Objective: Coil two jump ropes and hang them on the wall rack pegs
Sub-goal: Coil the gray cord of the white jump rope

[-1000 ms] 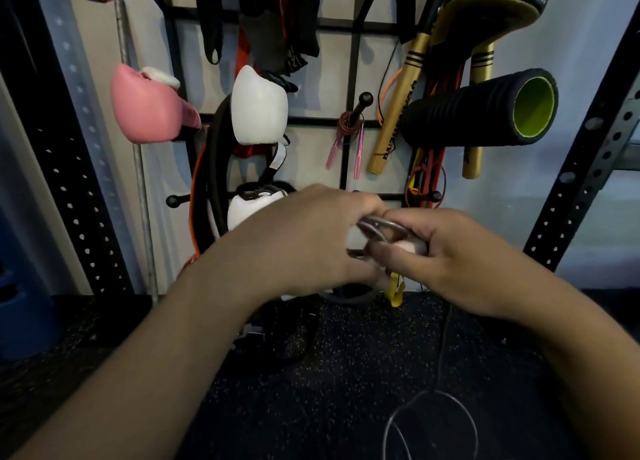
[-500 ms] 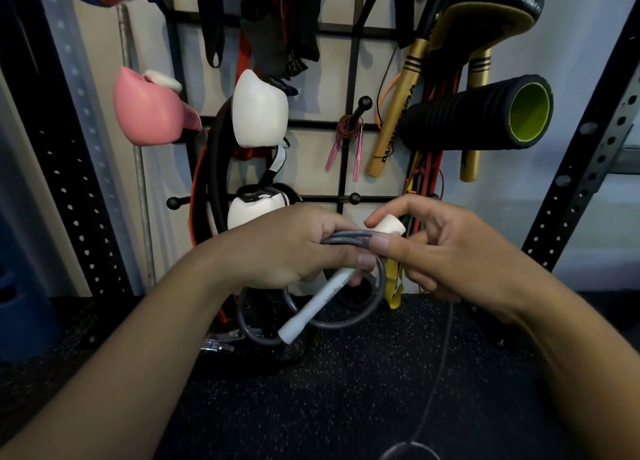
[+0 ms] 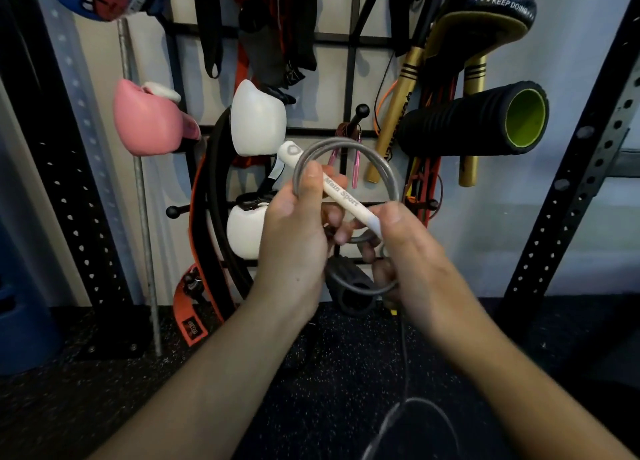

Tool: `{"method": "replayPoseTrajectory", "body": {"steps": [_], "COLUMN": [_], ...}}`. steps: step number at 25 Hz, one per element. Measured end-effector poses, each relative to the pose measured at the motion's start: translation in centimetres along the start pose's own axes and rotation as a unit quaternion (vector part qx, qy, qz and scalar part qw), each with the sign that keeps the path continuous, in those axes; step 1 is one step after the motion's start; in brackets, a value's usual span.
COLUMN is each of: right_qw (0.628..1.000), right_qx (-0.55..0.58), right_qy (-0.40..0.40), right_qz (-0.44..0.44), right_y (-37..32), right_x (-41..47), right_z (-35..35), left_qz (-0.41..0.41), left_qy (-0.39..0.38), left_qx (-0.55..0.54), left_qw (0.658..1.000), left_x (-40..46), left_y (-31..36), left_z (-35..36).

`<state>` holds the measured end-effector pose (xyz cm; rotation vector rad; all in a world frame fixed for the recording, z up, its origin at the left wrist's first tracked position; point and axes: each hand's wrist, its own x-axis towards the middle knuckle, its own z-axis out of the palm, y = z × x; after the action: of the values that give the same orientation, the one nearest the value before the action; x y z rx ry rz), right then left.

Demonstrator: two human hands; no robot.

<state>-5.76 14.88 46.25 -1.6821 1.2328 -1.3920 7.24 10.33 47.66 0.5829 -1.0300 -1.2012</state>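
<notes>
A grey jump rope (image 3: 377, 161) is wound into a small coil in front of the wall rack. Its white handle (image 3: 332, 189), printed "Main Sport", lies slanted across the coil. My left hand (image 3: 298, 238) grips the coil's left side, thumb pressed over the cord. My right hand (image 3: 408, 251) holds the coil's lower right part near the handle's narrow end. A loose length of the same cord (image 3: 405, 373) hangs down to the floor and loops there. A black peg (image 3: 360, 111) with a ball tip sticks out of the rack just above the coil.
The wire wall rack (image 3: 349, 78) carries a pink boxing glove (image 3: 149, 120), white gloves (image 3: 258, 120), a black foam roller (image 3: 474, 120), gold bats, straps and bands. Black perforated uprights (image 3: 568, 196) flank it. Dark speckled rubber floor (image 3: 173, 373) lies below.
The coil and handle rose from waist height up in front of the rack. The handle turned from pointing down-left to pointing up-left, and the coil's loops now stand above my hands.
</notes>
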Motion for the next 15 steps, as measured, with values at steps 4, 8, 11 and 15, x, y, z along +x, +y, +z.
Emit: {"method": "replayPoseTrajectory", "body": {"steps": [4,8,11,15], "right_qw": [0.995,0.993,0.971,0.960], "right_qx": [-0.047,-0.105,-0.222,-0.252], "right_qy": [0.068,0.029,-0.043,-0.073], "right_qz": [-0.064,-0.048,-0.075,-0.099], "right_y": [0.1,-1.1,-0.8,-0.1], "right_x": [0.4,1.6,1.6,1.5], "right_z": [0.4,-3.0,-4.0,-3.5], "left_qz": [0.026,0.156,0.215,0.051], "left_qy": [0.029,-0.010,-0.181,-0.339], "left_qx": [0.080,0.306,0.569,0.519], "left_qw": [0.996,0.939,0.773,0.783], "left_x": [-0.1,0.5,0.3,0.3], "left_y": [-0.4,1.5,3.8,3.8], "left_z": [-0.2,-2.2,-2.5,-2.1]}}
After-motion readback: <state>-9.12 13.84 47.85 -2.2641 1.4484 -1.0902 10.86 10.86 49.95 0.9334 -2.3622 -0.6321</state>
